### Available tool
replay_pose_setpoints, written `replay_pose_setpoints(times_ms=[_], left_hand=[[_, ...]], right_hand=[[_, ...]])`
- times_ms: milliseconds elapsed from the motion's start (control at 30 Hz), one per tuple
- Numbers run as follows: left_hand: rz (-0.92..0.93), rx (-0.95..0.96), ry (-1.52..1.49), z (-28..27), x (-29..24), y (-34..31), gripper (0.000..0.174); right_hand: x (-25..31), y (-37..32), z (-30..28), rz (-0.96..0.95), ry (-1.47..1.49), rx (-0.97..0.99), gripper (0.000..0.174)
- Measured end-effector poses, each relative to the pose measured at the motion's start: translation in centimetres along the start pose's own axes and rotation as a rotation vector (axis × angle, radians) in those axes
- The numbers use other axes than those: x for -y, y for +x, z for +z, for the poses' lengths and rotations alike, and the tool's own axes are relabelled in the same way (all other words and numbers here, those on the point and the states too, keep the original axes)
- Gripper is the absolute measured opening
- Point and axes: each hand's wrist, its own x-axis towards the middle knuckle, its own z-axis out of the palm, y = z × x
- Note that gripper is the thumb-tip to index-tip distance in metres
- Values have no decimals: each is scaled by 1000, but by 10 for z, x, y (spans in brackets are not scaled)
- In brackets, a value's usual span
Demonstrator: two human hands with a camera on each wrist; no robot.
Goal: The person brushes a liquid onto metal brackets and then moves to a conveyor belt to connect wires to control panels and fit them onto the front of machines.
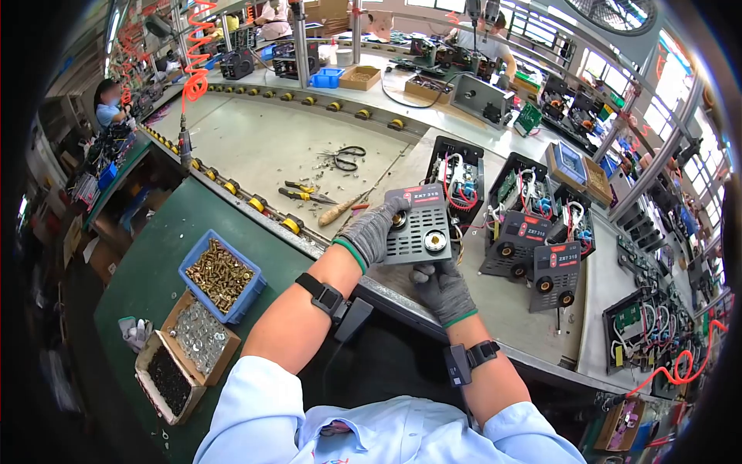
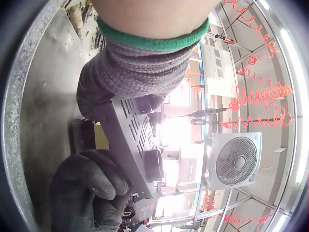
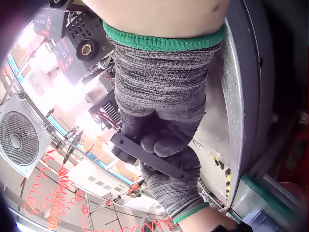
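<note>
A grey slotted panel [image 1: 418,224] with a label and two round sockets is held up over the bench, its edge facing the camera in the right wrist view [image 3: 149,158]. My gloved left hand [image 1: 369,232] grips its left side, the thumb near the upper corner. Below its lower edge is my gloved right hand [image 1: 446,292], fingers bent; in the left wrist view this hand [image 2: 87,188] is beside the panel's lower end. In the right wrist view, its fingertips [image 3: 166,146] touch the panel's edge. Part of the left hand's grip is hidden behind the panel.
Two similar panels [image 1: 516,241] [image 1: 556,274] hang at open device housings [image 1: 456,174] on the right. Pliers [image 1: 306,193], scissors [image 1: 345,158] and a wooden-handled tool [image 1: 337,213] lie on the bench. A blue bin of screws [image 1: 257,288] and boxes of small parts [image 1: 229,340] stand left.
</note>
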Motion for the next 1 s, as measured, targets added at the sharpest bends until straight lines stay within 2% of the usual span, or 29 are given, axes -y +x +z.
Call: replay_pose_setpoints(times_ms=[67, 133, 200, 233, 333, 400, 433, 500, 600, 667, 733, 800, 833, 867, 933, 1000], left_hand=[[-18, -43, 37, 1, 1, 1, 40], [0, -93, 22, 6, 1, -4, 40], [-7, -85, 3, 3, 1, -3, 40], [2, -77, 24, -1, 2, 3, 40], [44, -68, 68, -7, 3, 10, 40], [14, -51, -3, -3, 4, 8, 40], [-3, 20, -76, -3, 5, 5, 40], [68, 72, -89, -4, 9, 3, 40], [195, 120, -8, -8, 11, 1, 39], [154, 33, 89, 0, 2, -18, 42], [127, -24, 154, 7, -4, -32, 43], [115, 20, 101, -1, 0, -21, 43], [101, 62, 49, -6, 4, -12, 44], [131, 144, 18, -13, 8, -3, 44], [209, 163, 93, -25, 8, 3, 47], [272, 164, 204, -48, 17, 33, 50]], right_hand=[[0, 13, -10, 124, 14, 295, 29], [4, 11, -1, 162, -74, 299, 32], [2, 0, 18, 80, -202, 30, 31], [5, -3, 18, 82, -80, 4, 26], [5, -16, 27, 10, -106, -62, 21], [5, -14, 18, -6, -104, -46, 24], [8, -8, 8, 51, -65, 5, 22], [11, 3, -2, 185, -15, 121, 17], [12, 6, 1, 210, -98, 176, 26], [9, -4, 21, 107, -195, -66, 32], [15, -5, 17, 108, -218, -68, 33], [24, -10, 9, 106, -335, -210, 31], [29, -15, 6, 95, -419, -192, 28], [33, -19, 5, 53, -598, -283, 25], [41, -36, 13, -41, -1071, -414, 26], [51, -52, 20, -81, -1165, -457, 31]])
